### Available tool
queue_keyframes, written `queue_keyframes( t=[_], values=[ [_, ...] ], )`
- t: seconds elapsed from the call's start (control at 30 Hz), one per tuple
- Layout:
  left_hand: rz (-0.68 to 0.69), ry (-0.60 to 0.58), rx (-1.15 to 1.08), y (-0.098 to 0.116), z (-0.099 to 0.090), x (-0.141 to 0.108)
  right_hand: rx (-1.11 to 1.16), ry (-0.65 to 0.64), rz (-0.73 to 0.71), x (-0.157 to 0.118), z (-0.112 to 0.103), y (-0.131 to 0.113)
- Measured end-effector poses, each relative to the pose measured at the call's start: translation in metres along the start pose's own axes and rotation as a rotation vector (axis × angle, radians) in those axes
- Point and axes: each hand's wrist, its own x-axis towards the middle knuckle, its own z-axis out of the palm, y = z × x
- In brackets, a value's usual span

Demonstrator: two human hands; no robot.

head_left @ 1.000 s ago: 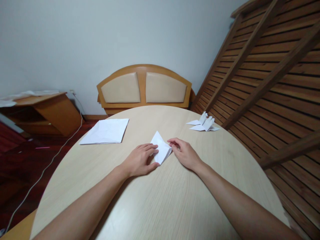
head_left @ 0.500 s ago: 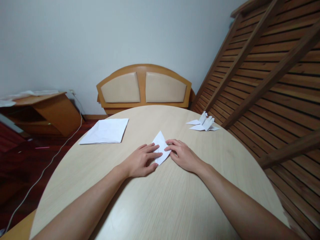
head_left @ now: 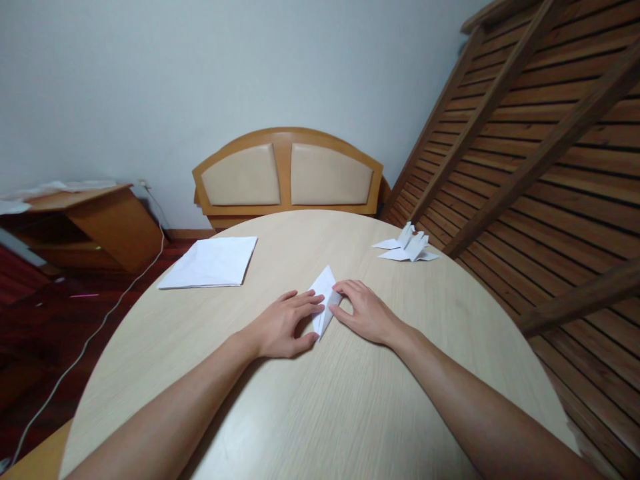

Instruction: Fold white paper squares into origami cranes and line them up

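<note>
A small white folded paper [head_left: 326, 285], diamond-shaped, lies on the table between my hands. Fingers apart, my left hand [head_left: 290, 323] rests its fingertips on the paper's left side, with the thumb at its near point. My right hand [head_left: 364, 311] grips the right edge between thumb and fingers, where a flap stands raised and folds inward. Part of the paper is hidden beneath my left fingers.
The round pale wooden table [head_left: 320, 413] carries a stack of white paper [head_left: 210, 262] at back left and white folded paper birds [head_left: 411, 248] at back right. A headboard [head_left: 289, 170] stands behind. To the right leans a slatted wooden frame [head_left: 525, 173].
The paper has turned slightly clockwise, its far tip shifting right. My right hand's fingers and thumb have moved a little left, lifting the right flap inward. My left hand stays nearly in place.
</note>
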Motion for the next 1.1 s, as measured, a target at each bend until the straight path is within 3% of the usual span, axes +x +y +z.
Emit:
queue_keyframes(
  t=[0.27,0.47,0.83,1.1],
  values=[
    [-0.023,0.036,-0.048,0.0027,0.0006,0.0007,-0.029,0.005,0.004,-0.0014,0.0045,0.0007],
    [0.034,0.027,-0.032,0.0051,0.0024,0.0012,-0.026,0.005,-0.014,-0.0016,0.0057,0.0021],
    [0.065,-0.021,0.04,0.0072,0.0006,0.0035,-0.069,-0.15,-0.054,-0.0091,0.0015,0.0026],
    [0.063,-0.042,0.068,0.0066,0.0012,0.0032,-0.054,-0.13,-0.04,-0.007,0.0027,0.0039]
  ],
)
